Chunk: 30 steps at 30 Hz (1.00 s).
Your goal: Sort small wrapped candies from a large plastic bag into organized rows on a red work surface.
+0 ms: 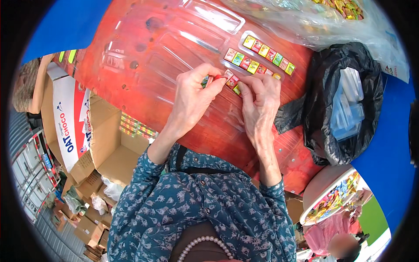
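Observation:
My left hand (194, 94) is closed in a pinch, with a small red wrapped sweet (221, 77) at its fingertips. Beside it, my right hand (262, 98) presses thumb and fingers against the end of a short row of wrapped sweets (231, 81). The tray under that row is mostly hidden by my hands. Just beyond lie two filled rows in clear plastic, a nearer row (252, 66) and a farther row (269, 53). Empty clear plastic trays (214, 16) lie farther off on the red table (131, 83).
At the right, a black plastic bag (318, 87) holds clear plastic pieces. A transparent bag (297, 26) of sweets lies at the far right. Below stands a white tub (310, 205) of wrapped sweets. An open cardboard box (104, 131) is at the left; another person's arm (40, 83) shows there.

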Each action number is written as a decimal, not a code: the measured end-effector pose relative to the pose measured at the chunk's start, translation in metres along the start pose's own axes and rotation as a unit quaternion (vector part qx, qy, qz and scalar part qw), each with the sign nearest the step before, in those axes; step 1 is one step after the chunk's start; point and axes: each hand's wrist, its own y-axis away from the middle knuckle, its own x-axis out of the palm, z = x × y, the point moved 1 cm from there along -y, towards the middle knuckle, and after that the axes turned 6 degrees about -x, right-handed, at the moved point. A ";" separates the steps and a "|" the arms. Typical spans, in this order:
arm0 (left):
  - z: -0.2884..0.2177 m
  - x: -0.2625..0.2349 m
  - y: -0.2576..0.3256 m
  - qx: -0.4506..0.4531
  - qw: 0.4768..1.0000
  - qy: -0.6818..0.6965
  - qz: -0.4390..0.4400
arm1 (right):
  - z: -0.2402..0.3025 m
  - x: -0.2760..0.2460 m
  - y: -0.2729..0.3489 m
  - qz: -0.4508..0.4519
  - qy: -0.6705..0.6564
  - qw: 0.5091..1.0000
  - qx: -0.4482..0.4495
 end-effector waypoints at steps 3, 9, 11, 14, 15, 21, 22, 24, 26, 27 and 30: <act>-0.005 0.009 -0.001 -0.012 1.000 0.010 0.008 | -0.004 -0.008 0.002 -0.005 0.028 0.999 -0.017; -0.002 0.010 -0.006 0.003 0.999 0.030 -0.014 | -0.014 -0.034 0.010 -0.031 0.048 0.998 0.011; -0.009 0.005 -0.007 -0.049 0.995 0.083 0.028 | -0.015 -0.038 0.013 -0.021 0.001 0.996 0.084; -0.013 0.006 -0.007 -0.127 0.963 0.220 0.093 | -0.006 -0.039 0.006 -0.015 -0.044 0.995 0.083; -0.017 0.005 -0.006 -0.151 0.934 0.303 0.116 | 0.001 -0.040 0.001 -0.010 -0.069 0.995 0.077; -0.053 -0.011 0.008 -0.212 0.886 0.374 0.173 | 0.061 -0.048 -0.034 0.018 -0.091 0.996 -0.018; -0.062 -0.014 0.011 -0.211 0.877 0.388 0.187 | 0.071 -0.049 -0.039 0.022 -0.077 0.997 0.002; -0.071 -0.023 0.019 -0.233 0.854 0.434 0.166 | 0.091 -0.052 -0.047 0.029 -0.090 0.996 0.001; -0.082 -0.030 0.023 -0.218 0.847 0.454 0.171 | 0.104 -0.057 -0.059 0.036 -0.097 0.995 0.007; -0.086 -0.034 0.025 -0.216 0.841 0.471 0.154 | 0.109 -0.060 -0.067 0.064 -0.096 0.993 -0.023; -0.097 -0.052 0.030 -0.206 0.842 0.477 0.147 | 0.121 -0.068 -0.101 0.048 -0.102 0.993 -0.036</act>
